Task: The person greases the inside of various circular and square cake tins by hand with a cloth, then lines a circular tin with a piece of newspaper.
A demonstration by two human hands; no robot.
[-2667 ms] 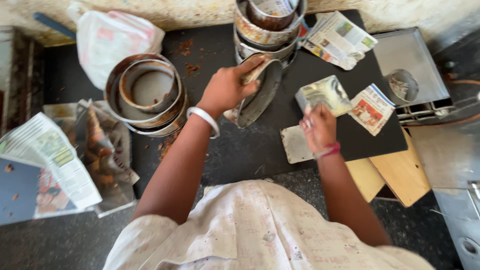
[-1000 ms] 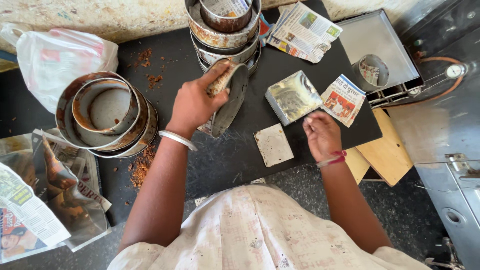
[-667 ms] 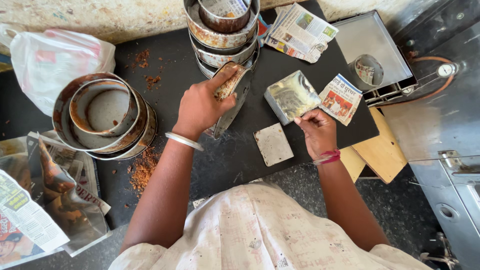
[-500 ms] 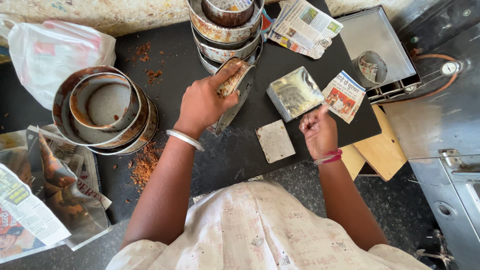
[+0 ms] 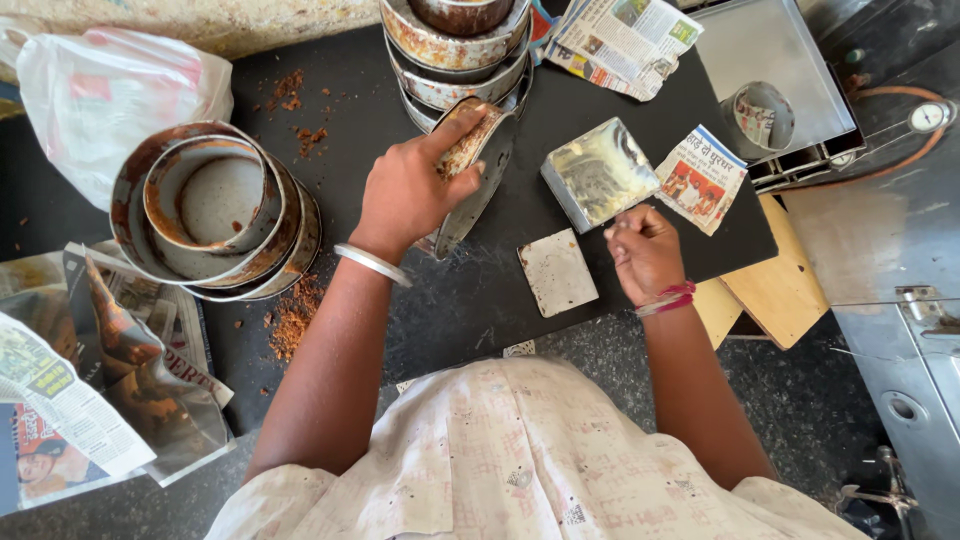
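On the dark surface [image 5: 330,90], left hand [image 5: 405,190] grips a round tin [image 5: 478,170] tilted on edge. Right hand [image 5: 645,250], fingers curled, touches the square tin [image 5: 598,172]; flat plate [image 5: 557,270] just beside.

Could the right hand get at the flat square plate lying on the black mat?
Probably yes: the right hand hovers just beside the square plate, with bare mat between them.
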